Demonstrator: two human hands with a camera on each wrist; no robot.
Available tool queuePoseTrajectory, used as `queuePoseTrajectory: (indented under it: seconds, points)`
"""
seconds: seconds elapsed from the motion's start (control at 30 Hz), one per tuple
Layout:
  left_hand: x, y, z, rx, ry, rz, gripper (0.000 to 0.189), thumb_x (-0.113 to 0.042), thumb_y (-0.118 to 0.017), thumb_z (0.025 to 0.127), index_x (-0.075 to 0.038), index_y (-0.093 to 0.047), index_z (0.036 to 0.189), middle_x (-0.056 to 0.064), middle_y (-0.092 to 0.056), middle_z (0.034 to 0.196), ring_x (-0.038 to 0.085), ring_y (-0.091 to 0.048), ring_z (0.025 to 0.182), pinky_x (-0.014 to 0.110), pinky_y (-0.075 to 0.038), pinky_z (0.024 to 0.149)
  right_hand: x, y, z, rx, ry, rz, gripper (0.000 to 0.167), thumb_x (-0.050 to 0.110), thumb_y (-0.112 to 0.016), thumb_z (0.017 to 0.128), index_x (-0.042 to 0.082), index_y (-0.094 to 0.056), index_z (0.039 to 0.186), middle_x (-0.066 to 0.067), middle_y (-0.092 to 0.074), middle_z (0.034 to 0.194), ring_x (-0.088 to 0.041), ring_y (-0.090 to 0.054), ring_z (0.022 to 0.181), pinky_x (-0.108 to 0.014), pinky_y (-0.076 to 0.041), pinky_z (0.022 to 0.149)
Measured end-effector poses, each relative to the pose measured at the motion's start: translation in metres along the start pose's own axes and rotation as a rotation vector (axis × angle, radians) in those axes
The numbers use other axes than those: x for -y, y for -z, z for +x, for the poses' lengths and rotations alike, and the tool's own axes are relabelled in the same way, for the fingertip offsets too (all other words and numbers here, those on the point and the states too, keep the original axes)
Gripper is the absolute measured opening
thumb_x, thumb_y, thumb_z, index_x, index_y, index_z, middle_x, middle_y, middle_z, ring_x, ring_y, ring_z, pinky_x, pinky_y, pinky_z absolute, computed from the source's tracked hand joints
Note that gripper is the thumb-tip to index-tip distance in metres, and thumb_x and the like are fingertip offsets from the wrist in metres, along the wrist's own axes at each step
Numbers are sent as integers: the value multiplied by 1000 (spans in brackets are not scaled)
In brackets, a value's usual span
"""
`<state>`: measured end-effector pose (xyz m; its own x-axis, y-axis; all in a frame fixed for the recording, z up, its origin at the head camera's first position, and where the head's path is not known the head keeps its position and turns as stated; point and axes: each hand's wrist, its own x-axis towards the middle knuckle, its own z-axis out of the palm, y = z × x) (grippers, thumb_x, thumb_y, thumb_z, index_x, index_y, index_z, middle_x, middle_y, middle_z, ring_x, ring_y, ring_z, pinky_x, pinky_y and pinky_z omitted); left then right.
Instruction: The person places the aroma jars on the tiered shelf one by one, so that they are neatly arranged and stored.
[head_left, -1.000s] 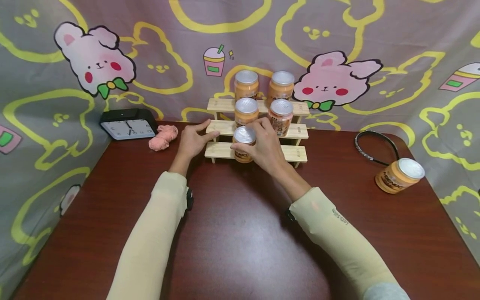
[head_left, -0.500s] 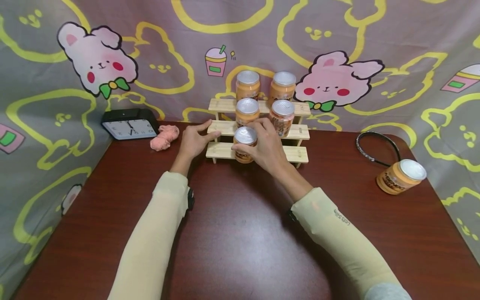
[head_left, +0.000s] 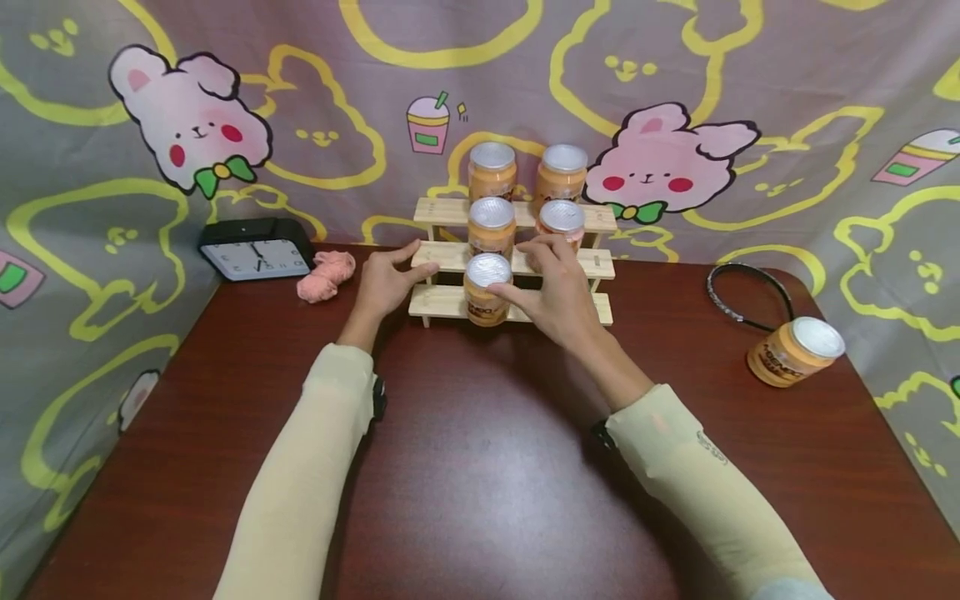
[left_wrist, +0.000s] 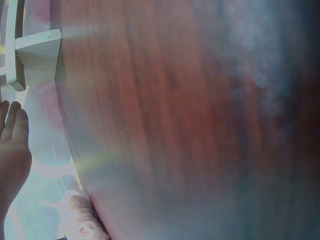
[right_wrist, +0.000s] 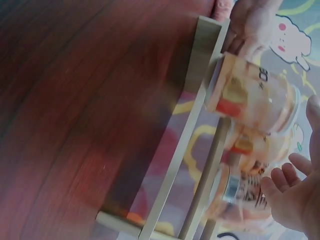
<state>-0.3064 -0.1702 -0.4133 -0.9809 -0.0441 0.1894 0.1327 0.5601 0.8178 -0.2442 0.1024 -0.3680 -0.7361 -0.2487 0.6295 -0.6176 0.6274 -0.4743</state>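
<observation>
A three-step wooden stand (head_left: 442,302) bears several orange jars with silver lids. On its lowest step, left of the middle, stands a jar (head_left: 486,302). My right hand (head_left: 562,292) is just right of it, with fingers spread and nothing held; its thumb looks close to the jar's lid in the head view. In the right wrist view my right hand (right_wrist: 295,195) is apart from that front jar (right_wrist: 250,95). At the stand's left end my left hand (head_left: 384,287) rests its thumb and index finger against the middle step. The left wrist view shows its other fingers (left_wrist: 19,127) straight.
Two jars stand on the top step and two on the middle one. Another jar (head_left: 795,352) leans tilted on the table at right, beside a black headband (head_left: 738,317). A black clock (head_left: 257,250) and a pink bundle (head_left: 326,275) lie at left. Patterned cloth hangs behind.
My right hand has let go of the jar on the lowest step and moved a little to the right. That jar stays upright there. My left hand has not visibly moved.
</observation>
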Motion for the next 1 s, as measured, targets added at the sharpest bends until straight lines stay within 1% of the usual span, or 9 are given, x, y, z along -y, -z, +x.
queuePoseTrajectory:
  seconds: [0.1, 0.27, 0.37, 0.43, 0.6, 0.73, 0.83, 0.93, 1.0]
  points:
    - [0, 0, 0, 6, -3, 8, 64, -39, -84, 85, -13, -62, 139, 11, -57, 141, 27, -49, 136, 41, -40, 112, -5, 9, -3, -25, -30, 20, 62, 29, -94, 75, -6, -66, 118, -17, -57, 117, -34, -59, 99, -44, -49, 85]
    - [1, 0, 1, 5, -5, 16, 65, -41, -84, 85, -14, -62, 139, 10, -56, 141, 28, -48, 136, 41, -39, 112, -11, 27, -7, -75, -26, 32, 58, 27, -93, 76, -5, -68, 118, -15, -59, 118, -30, -59, 109, -46, -48, 91]
    - [3, 0, 1, 1, -7, 18, 65, -41, -84, 84, -13, -62, 139, 10, -57, 141, 28, -49, 136, 41, -39, 112, -17, 39, -11, -99, -33, 9, 57, 26, -92, 77, -3, -68, 120, -16, -60, 120, -30, -59, 113, -48, -48, 94]
    - [3, 0, 1, 0, -10, 17, 65, -41, -84, 84, -12, -62, 139, 11, -57, 140, 28, -50, 135, 41, -40, 112, -23, 47, -12, -118, -43, -8, 55, 25, -92, 77, -2, -69, 120, -17, -62, 119, -31, -59, 113, -49, -47, 95]
    - [4, -1, 0, -5, -21, 15, 65, -40, -84, 84, -11, -63, 138, 11, -58, 140, 28, -50, 134, 41, -40, 111, -37, 71, -18, -176, -86, -47, 53, 21, -91, 78, -4, -69, 120, -21, -62, 116, -33, -58, 107, -49, -45, 91]
    - [3, 0, -1, -1, -19, 24, 64, -41, -84, 85, -13, -63, 138, 11, -57, 140, 28, -50, 134, 41, -40, 111, -47, 88, -23, -210, -113, -67, 51, 20, -89, 81, -3, -69, 121, -22, -62, 115, -32, -57, 109, -46, -45, 92]
    - [2, 0, -2, 8, -12, 22, 64, -42, -83, 85, -14, -62, 139, 11, -57, 141, 27, -49, 135, 41, -40, 111, -53, 101, -27, -223, -136, -82, 50, 19, -88, 82, -2, -69, 122, -22, -62, 114, -33, -56, 110, -46, -45, 91]
    - [1, 0, -2, 4, -19, 18, 64, -41, -84, 85, -13, -62, 138, 11, -57, 140, 28, -49, 135, 41, -40, 111, -57, 114, -32, -235, -170, -103, 50, 19, -87, 82, -3, -68, 123, -23, -60, 116, -35, -57, 109, -48, -44, 91]
    - [1, 0, -1, -2, -26, 21, 64, -40, -84, 85, -12, -62, 138, 11, -57, 140, 28, -50, 135, 41, -40, 111, -61, 124, -34, -249, -201, -121, 52, 19, -87, 83, -3, -67, 125, -24, -59, 117, -35, -57, 110, -45, -44, 92]
